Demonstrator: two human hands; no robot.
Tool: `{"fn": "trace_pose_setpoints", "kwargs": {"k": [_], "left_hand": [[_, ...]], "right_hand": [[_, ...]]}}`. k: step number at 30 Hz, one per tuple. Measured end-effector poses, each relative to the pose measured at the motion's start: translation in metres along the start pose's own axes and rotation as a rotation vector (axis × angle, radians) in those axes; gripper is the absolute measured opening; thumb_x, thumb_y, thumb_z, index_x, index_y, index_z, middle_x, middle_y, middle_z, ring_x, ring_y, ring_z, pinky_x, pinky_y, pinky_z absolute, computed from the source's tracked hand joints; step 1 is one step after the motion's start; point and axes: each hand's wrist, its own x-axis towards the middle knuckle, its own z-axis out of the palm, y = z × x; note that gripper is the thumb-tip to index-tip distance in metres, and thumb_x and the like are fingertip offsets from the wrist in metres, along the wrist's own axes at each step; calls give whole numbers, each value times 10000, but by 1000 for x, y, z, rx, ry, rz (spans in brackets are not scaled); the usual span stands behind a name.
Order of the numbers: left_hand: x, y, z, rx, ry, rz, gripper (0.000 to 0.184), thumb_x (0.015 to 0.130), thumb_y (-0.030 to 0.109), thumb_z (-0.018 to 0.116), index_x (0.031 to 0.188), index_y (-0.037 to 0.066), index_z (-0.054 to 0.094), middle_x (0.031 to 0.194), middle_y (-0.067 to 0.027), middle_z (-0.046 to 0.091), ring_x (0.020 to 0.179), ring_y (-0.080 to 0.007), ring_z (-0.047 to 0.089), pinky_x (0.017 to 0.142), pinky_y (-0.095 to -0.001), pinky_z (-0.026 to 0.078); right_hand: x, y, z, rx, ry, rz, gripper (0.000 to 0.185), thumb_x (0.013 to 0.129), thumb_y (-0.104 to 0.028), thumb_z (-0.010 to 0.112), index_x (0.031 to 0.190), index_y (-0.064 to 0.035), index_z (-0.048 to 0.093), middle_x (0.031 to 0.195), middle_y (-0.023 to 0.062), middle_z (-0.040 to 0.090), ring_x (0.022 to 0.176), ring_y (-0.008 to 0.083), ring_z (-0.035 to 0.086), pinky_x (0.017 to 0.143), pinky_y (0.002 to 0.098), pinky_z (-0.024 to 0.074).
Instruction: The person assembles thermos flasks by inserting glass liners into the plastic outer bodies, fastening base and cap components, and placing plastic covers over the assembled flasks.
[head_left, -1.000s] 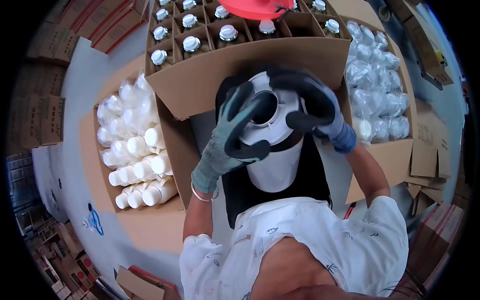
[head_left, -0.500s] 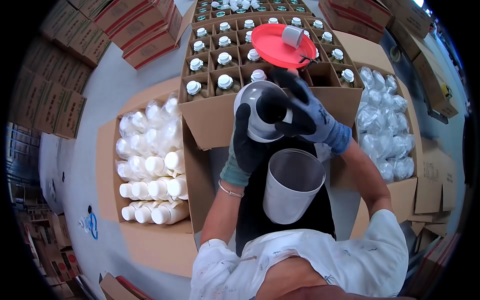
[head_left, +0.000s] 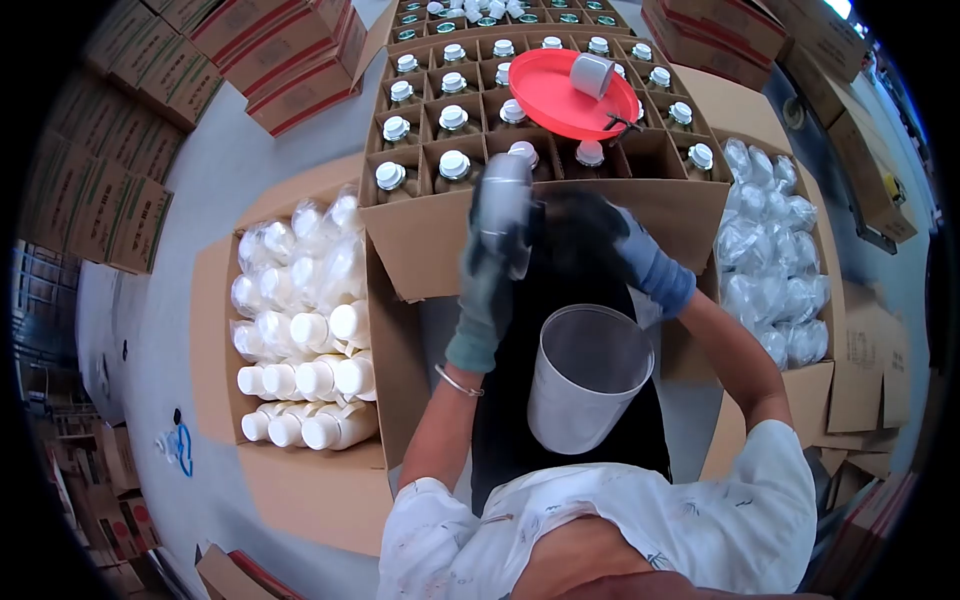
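Note:
My left hand (head_left: 487, 262), in a grey-green glove with dark fingers, grips a white round container (head_left: 505, 195) turned on its side and blurred by motion. Close to its right, at the carton's near edge, my right hand (head_left: 590, 232) wears a blue-grey glove. Its dark fingers are smeared, so their grip cannot be made out. In front stands a divided carton (head_left: 430, 238) with white-capped bottles (head_left: 454, 167) in its cells. A red round tray (head_left: 550, 95) lies over the bottles, carrying a small white cup (head_left: 591, 76). Below my hands is a whitish bucket (head_left: 575, 410), its mouth facing up.
At left, an open box (head_left: 285, 455) holds white bottles, some wrapped in plastic. Clear-wrapped items (head_left: 770, 250) fill a box at right. Another bottle carton (head_left: 480, 30) stands behind. Stacked cartons (head_left: 290, 60) rise at back left.
The white container has turned from facing me to side-on in my left hand. My right hand has drawn back from its mouth and dropped slightly, uncovering a capped bottle below the red tray.

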Motion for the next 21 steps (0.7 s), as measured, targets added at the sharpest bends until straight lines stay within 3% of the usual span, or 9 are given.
{"fn": "trace_pose_setpoints", "kwargs": {"k": [2, 4, 6, 9, 10, 12, 13, 18, 21], "left_hand": [[9, -3, -10, 515, -153, 352, 497, 966, 205, 536, 1391, 39, 341, 1294, -121, 491, 1188, -231, 502, 994, -358, 464], [7, 9, 6, 340, -132, 229, 514, 933, 216, 589, 1364, 31, 379, 1305, -129, 488, 1192, -236, 496, 997, -374, 454], [-3, 25, 28, 167, -108, 96, 531, 900, 226, 641, 1337, 23, 417, 1315, -137, 485, 1196, -241, 490, 1001, -390, 444], [1, 14, 27, 657, -94, 458, 577, 811, 303, 731, 1288, 68, 509, 1351, -159, 461, 1214, -286, 468, 1004, -426, 424], [4, 12, 27, 946, -94, 676, 595, 774, 338, 764, 1271, 92, 546, 1366, -168, 450, 1222, -308, 459, 1005, -440, 416], [10, 23, 34, 1522, -165, 943, 671, 595, 434, 819, 1225, 307, 628, 1427, -132, 395, 1294, -358, 359, 1077, -515, 287], [17, 25, 29, 1559, -270, 961, 675, 603, 450, 807, 1235, 304, 620, 1435, -113, 391, 1302, -357, 350, 1091, -523, 260], [19, 32, 7, 1555, -259, 762, 741, 710, 453, 750, 1361, 201, 499, 1424, -132, 394, 1322, -401, 330, 1110, -592, 190], [-17, 57, 21, 1075, -805, 283, 781, 609, 327, 793, 1302, 92, 519, 1306, -149, 493, 1240, -360, 436, 1092, -502, 287]], "right_hand": [[1, -2, 1, -643, -66, -382, 660, 820, -113, 668, 1412, -88, 379, 1350, 186, 463, 1160, 332, 533, 955, 407, 471], [14, 10, -6, -956, -222, -622, 719, 798, -80, 675, 1437, -109, 346, 1374, 197, 428, 1178, 352, 513, 945, 417, 475], [13, 14, -3, -819, -201, -434, 749, 762, -135, 706, 1420, -103, 350, 1325, 217, 452, 1128, 379, 538, 900, 438, 487], [16, 1, 8, -322, -88, -126, 704, 731, -199, 742, 1328, -21, 412, 1174, 226, 549, 1051, 379, 577, 839, 393, 509], [13, 25, 3, -688, 12, -553, 553, 841, -244, 669, 1288, 5, 457, 1134, 169, 605, 1026, 303, 612, 843, 349, 519], [8, 39, 9, 817, 153, 483, 440, 956, -290, 533, 1290, -9, 481, 1189, 108, 607, 1034, 210, 617, 883, 334, 521], [14, 48, -6, 902, -157, 409, 394, 1012, -294, 416, 1314, -49, 480, 1232, 68, 589, 1066, 138, 590, 943, 317, 500], [88, 80, -29, 178, 32, 113, 449, 918, -374, 596, 1267, -93, 565, 1167, 89, 617, 1011, 120, 593, 830, 314, 513], [138, 89, -21, -735, 145, 113, 627, 764, -659, 617, 1045, -98, 618, 994, 179, 660, 936, 361, 626, 839, 436, 478]]}}
